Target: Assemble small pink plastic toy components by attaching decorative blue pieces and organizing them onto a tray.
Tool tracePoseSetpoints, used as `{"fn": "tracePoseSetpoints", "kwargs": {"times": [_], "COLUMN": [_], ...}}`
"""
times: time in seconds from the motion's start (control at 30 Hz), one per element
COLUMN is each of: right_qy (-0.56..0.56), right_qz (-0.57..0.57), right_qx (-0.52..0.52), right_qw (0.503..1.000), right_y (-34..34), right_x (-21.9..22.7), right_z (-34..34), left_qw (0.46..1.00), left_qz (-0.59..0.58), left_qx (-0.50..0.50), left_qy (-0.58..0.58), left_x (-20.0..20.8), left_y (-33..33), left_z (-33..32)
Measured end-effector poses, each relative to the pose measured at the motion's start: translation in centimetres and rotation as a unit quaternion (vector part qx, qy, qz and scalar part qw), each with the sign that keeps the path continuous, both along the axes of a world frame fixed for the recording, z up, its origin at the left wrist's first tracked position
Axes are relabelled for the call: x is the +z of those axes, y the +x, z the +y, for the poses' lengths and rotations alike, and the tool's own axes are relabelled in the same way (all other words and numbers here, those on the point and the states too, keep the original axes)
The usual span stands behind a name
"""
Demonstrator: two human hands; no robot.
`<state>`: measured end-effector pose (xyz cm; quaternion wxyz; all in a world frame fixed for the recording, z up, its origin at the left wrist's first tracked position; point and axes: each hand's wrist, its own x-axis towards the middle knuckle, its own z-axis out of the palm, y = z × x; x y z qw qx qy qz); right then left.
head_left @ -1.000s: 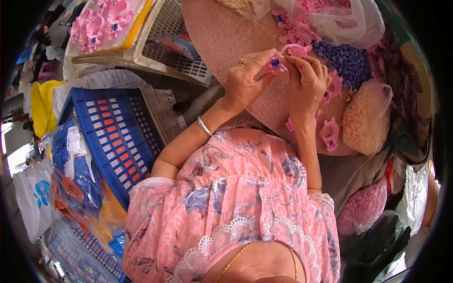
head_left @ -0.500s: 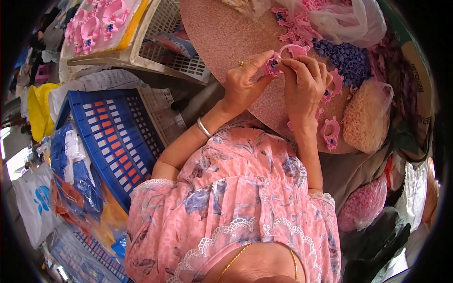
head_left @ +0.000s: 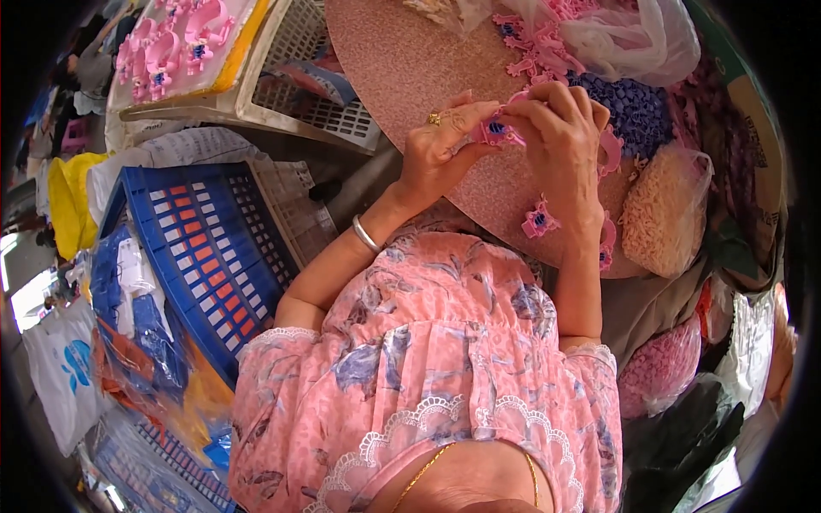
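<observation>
Above the round pink speckled table [head_left: 385, 51], my left hand [head_left: 440, 145] pinches a small pink plastic toy bracelet [head_left: 493, 130] with a blue piece on its figure. My right hand [head_left: 560, 132] grips the same bracelet from the other side, its fingers bent over the band and hiding part of it. Beside my right wrist lie more pink bracelets [head_left: 539, 221]. Past that hand is a heap of small blue plastic pieces [head_left: 629, 111], with a pile of pink plastic parts [head_left: 547, 47] behind.
A clear bag of peach-coloured pieces [head_left: 667, 209] sits at the table's right edge. A thin white bag [head_left: 637, 43] lies at the back. Finished-looking bracelets rest on a tray [head_left: 248, 43] upon a white plastic crate [head_left: 342, 120]. A blue slotted basket [head_left: 205, 256] stands at my left.
My right hand has turned and shifted slightly over the bracelet, covering more of its band. My left hand has moved only a little, still gripping it. The bracelets near my right wrist show differently.
</observation>
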<state>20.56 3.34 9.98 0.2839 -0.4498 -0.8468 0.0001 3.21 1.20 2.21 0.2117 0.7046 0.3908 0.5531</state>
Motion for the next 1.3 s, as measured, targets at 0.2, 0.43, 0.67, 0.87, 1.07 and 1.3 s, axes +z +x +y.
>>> {"fn": "tracePoseSetpoints", "kwargs": {"times": [0.2,0.43,0.67,0.87,1.07,1.3], "right_qy": [-0.015,-0.123,-0.330,-0.336,-0.275,-0.136], "right_qz": [-0.006,0.180,0.360,0.335,0.227,0.033], "right_qx": [-0.059,-0.170,-0.161,-0.140,-0.225,-0.174], "right_qw": [0.998,0.961,0.858,0.869,0.907,0.975], "right_y": [-1.2,2.2,0.9,0.2,2.0,2.6], "right_x": [0.7,1.3,-1.8,-2.7,-4.0,-6.8], "right_z": [-0.4,-0.6,-0.2,-0.3,0.3,3.0], "left_qw": [1.000,0.999,0.984,0.943,0.979,0.726], "left_qz": [-0.022,-0.040,0.157,0.309,0.019,-0.541], "left_qx": [0.013,0.004,0.052,0.001,0.056,-0.120], "left_qy": [0.009,-0.032,0.070,0.126,-0.194,-0.407], "left_x": [0.0,-0.2,-0.1,0.0,0.4,-0.4], "left_y": [0.2,-0.2,-0.3,-2.2,-2.1,-2.8], "left_z": [0.6,0.4,0.3,0.1,-0.7,0.9]}}
